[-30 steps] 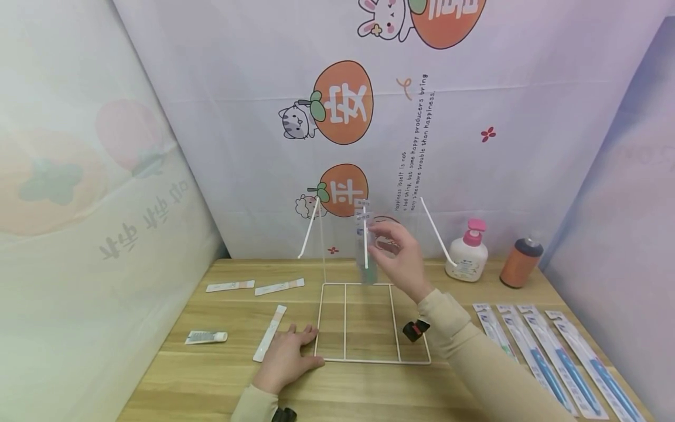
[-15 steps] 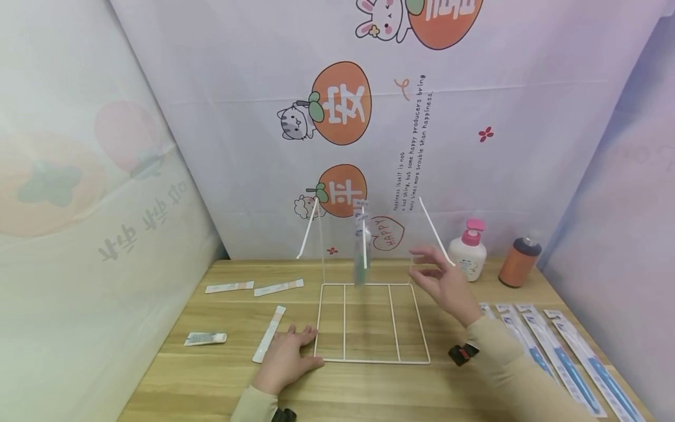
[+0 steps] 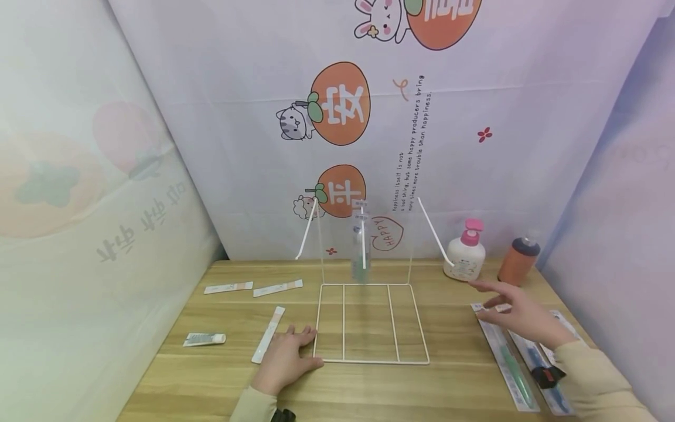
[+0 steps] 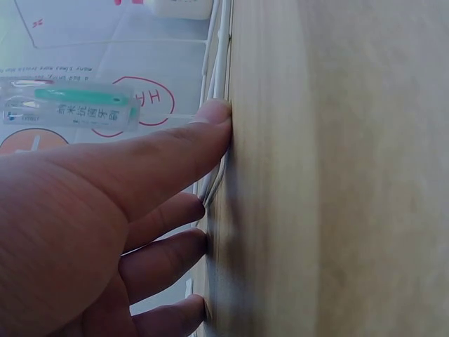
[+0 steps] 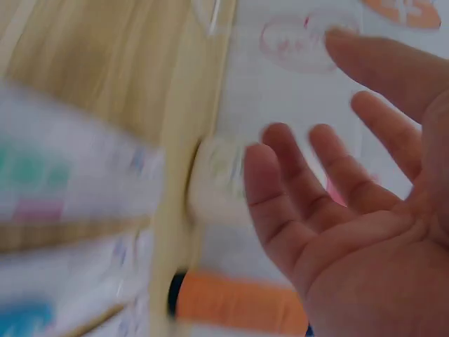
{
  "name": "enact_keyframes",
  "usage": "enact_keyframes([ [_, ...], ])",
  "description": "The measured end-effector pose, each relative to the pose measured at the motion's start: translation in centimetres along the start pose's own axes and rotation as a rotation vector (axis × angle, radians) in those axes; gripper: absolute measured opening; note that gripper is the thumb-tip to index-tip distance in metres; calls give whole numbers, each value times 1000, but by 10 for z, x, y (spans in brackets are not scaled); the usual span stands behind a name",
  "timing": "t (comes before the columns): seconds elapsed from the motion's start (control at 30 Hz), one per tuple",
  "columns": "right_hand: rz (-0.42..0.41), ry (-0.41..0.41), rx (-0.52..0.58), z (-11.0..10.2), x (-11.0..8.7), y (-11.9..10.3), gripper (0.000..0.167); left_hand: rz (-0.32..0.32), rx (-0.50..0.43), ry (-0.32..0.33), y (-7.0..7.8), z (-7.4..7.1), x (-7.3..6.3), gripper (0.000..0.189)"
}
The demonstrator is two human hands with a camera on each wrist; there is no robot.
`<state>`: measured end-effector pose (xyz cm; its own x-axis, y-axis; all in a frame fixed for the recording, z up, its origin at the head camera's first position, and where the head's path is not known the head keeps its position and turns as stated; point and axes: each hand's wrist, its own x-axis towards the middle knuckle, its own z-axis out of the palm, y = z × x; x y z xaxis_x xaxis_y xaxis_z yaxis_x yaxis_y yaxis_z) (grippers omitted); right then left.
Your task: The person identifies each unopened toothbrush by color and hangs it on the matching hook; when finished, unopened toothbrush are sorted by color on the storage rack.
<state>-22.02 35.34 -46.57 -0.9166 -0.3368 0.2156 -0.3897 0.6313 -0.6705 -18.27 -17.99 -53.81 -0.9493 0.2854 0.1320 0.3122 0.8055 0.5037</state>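
Toothbrush packs point(image 3: 505, 356) lie on the wooden table point(image 3: 390, 392) at the right, and I see more of them hanging on the middle hook point(image 3: 363, 246) of the white rack point(image 3: 344, 322). I think the hanging is part done: some packs are up, and those on the table are left, but the right hand point(image 3: 522, 312) and its sleeve point(image 3: 601, 381) hide a few, so I can't count them. That hand is over the packs, fingers apart, with nothing in them. My left hand point(image 3: 287, 357) has its fingers spread and its thumb touching the rack. One clear pack has a green brush point(image 3: 517, 375) inside. A pump bottle point(image 3: 465, 258) and an orange bottle point(image 3: 518, 264) stand near the back, and I can't tell how full they are
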Motion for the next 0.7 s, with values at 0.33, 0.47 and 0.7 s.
enact_keyframes([
  [0.33, 143, -115, -54, -16, -26, 56, 70, -4, 14, 4, -1, 1, 1, 71],
  [0.47, 241, -177, -76, -15, -27, 64, 72, -9, 11, -2, -1, 2, 1, 71],
  [0.7, 206, -182, -134, -7, -24, 74, 67, -8, 11, 1, -1, 2, 1, 71],
])
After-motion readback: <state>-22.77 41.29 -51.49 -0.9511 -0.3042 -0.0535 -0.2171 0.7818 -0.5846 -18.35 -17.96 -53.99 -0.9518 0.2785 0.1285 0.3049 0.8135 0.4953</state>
